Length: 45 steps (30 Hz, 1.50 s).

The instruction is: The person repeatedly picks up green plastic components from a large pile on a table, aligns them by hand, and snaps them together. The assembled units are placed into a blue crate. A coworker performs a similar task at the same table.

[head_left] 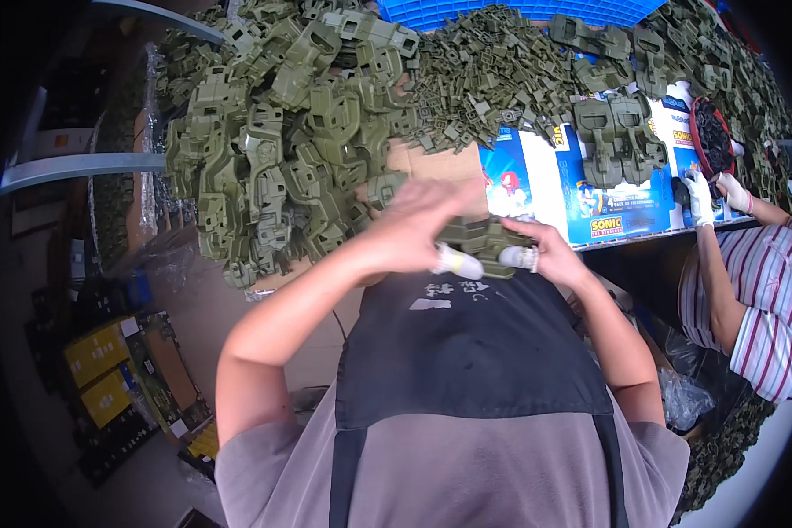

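The green plastic part [484,236] could slip toward 6 o'clock, onto the apron [475,352], if the right hand [550,251] loosens, since that looks like its surest hold. A careless swing toward 10 o'clock might knock the heap of large green pieces [326,114] and make it slide. The part sits between the 2 hands, above the apron's top edge. The right grip is clamped on its 3 o'clock side, forearm coming from 5 o'clock. The left hand [414,224] is blurred, fingers stretched toward 2 o'clock, forearm from 8 o'clock; whether its grip touches, I cannot tell.
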Tool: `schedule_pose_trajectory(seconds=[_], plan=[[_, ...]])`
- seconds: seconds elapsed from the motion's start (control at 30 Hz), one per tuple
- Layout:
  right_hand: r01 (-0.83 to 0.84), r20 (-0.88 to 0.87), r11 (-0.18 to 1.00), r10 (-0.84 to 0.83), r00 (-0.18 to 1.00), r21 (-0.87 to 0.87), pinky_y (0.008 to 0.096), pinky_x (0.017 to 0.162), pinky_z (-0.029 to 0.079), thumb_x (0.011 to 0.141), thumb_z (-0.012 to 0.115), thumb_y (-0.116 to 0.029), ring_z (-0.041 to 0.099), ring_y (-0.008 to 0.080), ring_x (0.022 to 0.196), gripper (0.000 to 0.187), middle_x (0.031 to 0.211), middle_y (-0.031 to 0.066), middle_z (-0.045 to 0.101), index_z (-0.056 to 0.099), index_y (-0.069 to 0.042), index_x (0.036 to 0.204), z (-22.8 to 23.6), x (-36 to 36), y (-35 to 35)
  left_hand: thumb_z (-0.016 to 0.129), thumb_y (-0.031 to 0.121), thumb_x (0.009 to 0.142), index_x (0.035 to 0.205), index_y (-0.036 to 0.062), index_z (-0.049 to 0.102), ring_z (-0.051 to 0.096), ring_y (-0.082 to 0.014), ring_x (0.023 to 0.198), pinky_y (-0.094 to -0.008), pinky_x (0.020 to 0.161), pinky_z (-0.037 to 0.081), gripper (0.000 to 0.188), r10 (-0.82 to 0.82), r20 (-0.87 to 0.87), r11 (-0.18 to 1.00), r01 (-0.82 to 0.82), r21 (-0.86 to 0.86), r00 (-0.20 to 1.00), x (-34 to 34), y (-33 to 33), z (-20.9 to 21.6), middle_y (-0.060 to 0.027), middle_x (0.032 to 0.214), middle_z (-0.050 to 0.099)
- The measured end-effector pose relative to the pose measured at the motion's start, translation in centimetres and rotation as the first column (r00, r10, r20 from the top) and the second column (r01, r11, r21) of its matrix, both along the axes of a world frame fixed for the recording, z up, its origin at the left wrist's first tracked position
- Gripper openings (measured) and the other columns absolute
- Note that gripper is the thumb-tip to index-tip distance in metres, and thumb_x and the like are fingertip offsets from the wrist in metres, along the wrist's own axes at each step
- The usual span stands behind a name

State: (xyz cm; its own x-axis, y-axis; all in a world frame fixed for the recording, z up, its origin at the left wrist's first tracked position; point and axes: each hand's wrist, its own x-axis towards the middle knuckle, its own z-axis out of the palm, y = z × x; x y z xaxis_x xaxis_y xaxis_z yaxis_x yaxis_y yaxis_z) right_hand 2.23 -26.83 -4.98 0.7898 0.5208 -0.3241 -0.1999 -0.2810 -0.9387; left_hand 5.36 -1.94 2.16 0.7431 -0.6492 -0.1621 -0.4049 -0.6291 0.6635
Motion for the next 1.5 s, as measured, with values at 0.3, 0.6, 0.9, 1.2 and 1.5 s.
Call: schedule_pose_trajectory(seconds=[0.3,0.6,0.9,1.2,1.5], plan=[[-0.029,0.469,0.97,0.143,0.872,-0.241,0.0386,0.099,0.033,0.077,0.065,-0.018,0.047,0.032,0.112,0.055,0.117,0.0204,0.05,0.043,-0.005,0.126,5.6,1.3,3.3,0.073,0.018,0.069,0.132,0.0112,0.037,0.047,-0.0249,0.118,-0.0353,0.096,0.037,0.073,0.33,-0.505,0.795,-0.523,-0.307,0.798,-5.1,3.4,-5.7,-0.0135,0.128,0.047],[-0.339,0.392,0.94,0.326,0.86,-0.037,0.0413,0.089,0.044,0.077,0.063,-0.021,0.053,0.0356,0.105,0.067,0.112,0.0197,0.054,0.031,-0.016,0.136,4.3,3.7,6.0,0.069,0.013,0.065,0.127,0.0059,0.046,0.055,-0.0313,0.105,-0.0367,0.086,0.045,0.066,0.403,-0.231,0.846,-0.456,-0.276,0.886,-5.8,1.6,-4.4,-0.0174,0.115,0.055],[-0.087,0.512,0.995,0.054,0.857,0.042,0.0353,0.096,0.039,0.075,0.066,-0.015,0.047,0.0254,0.117,0.069,0.134,0.0128,0.042,0.033,-0.01,0.136,4.2,4.7,4.3,0.076,0.015,0.062,0.141,0.0079,0.014,0.027,-0.0275,0.13,-0.0387,0.102,0.027,0.101,0.374,-0.172,0.811,-0.411,-0.416,0.912,-3.0,0.7,-2.5,-0.0171,0.143,0.021],[-0.017,0.57,0.994,-0.05,0.82,0.111,0.0366,0.103,0.029,0.067,0.074,-0.023,0.037,0.0296,0.126,0.082,0.136,0.0167,0.038,0.032,-0.004,0.136,8.2,4.6,1.9,0.064,0.032,0.079,0.142,0.0106,0.016,0.035,-0.0281,0.127,-0.0376,0.104,0.026,0.081,0.164,-0.298,0.768,-0.312,-0.559,0.94,-2.0,-1.3,-1.2,-0.0164,0.139,0.033],[0.121,0.236,0.959,-0.183,0.954,0.257,0.0408,0.101,0.032,0.071,0.071,-0.015,0.043,0.0212,0.121,0.071,0.132,0.0078,0.044,0.038,-0.011,0.134,8.5,2.1,-1.6,0.076,0.029,0.064,0.141,0.0091,0.018,0.042,-0.0322,0.121,-0.0389,0.1,0.032,0.098,0.168,-0.111,0.883,-0.199,-0.425,0.98,-2.2,0.0,-0.6,-0.0188,0.136,0.035]])
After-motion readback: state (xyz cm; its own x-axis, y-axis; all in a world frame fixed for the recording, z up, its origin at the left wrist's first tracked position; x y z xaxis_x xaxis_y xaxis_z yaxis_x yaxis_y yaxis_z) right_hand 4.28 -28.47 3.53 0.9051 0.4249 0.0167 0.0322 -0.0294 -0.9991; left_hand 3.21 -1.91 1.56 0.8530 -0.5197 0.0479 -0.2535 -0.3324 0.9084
